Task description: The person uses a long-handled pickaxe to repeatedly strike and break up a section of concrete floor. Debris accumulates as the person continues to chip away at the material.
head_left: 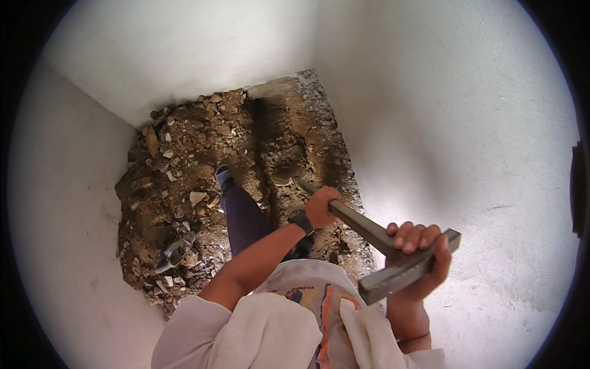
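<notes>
Head view looks straight down into a narrow corner between white walls (pixel 184 55), where the floor is broken up into brown earth and rubble (pixel 184 184). The person holds a long grey metal bar (pixel 369 230) with a squared shaft in both hands, slanting from lower right down to upper left. The left hand (pixel 321 206), a dark watch (pixel 301 221) on its wrist, wraps the bar lower down, fingers clenched round it. The right hand (pixel 424 252) grips the upper end, fingers (pixel 413 237) curled over the top face and grasping it firmly. The bar's lower end (pixel 289 174) sits in a dug trench (pixel 270 147) that runs away from the person through the soil; its tip looks broadened and caked with dirt, though its exact shape is hard to tell. One dark trouser leg and grey shoe (pixel 222 175) stand on the rubble just left of the trench.

The step in hand appears to be loosening or scraping soil in the trench. The next stroke calls for keeping the tip aimed along the groove and well clear of the foot beside it.
</notes>
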`<state>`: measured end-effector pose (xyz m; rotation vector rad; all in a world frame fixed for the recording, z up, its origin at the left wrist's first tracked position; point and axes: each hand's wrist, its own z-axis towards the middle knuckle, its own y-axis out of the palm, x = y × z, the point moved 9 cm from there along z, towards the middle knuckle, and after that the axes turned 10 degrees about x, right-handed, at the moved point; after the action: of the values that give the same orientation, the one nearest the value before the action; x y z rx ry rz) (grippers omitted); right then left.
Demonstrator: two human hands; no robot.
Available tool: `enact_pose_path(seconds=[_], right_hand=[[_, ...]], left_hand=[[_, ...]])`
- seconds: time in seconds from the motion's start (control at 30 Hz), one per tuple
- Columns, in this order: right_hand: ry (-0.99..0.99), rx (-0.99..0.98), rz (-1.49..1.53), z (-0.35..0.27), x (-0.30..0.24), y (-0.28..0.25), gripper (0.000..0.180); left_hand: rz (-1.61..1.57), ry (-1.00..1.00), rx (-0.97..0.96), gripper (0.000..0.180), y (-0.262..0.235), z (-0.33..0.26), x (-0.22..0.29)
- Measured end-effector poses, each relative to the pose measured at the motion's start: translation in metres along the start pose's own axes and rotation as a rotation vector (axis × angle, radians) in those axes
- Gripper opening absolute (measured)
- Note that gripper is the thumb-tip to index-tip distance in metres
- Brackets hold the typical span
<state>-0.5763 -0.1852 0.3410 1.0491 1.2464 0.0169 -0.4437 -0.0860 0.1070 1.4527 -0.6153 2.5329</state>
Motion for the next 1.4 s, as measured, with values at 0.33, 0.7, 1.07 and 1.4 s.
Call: enact_pose_path(seconds=[0.33,0.7,1.07,1.4], right_hand=[[-0.115,-0.093,-0.12,-0.001,-0.081,0.048,0.037],[-0.053,-0.206,0.024,0.031,0.063,0.035,0.027],[-0.077,-0.199,0.001,0.049,0.056,0.028,0.032],[-0.017,-0.553,-0.039,0.096,0.048,0.04,0.043]], left_hand=[[-0.05,0.119,0.209,0.03,-0.008,0.034,0.091],[0.032,0.065,0.007,0.022,-0.028,0.021,-0.072],[0.043,0.013,0.055,0.025,-0.015,0.032,-0.072],[0.067,-0.117,0.042,0.023,0.003,0.056,-0.072]])
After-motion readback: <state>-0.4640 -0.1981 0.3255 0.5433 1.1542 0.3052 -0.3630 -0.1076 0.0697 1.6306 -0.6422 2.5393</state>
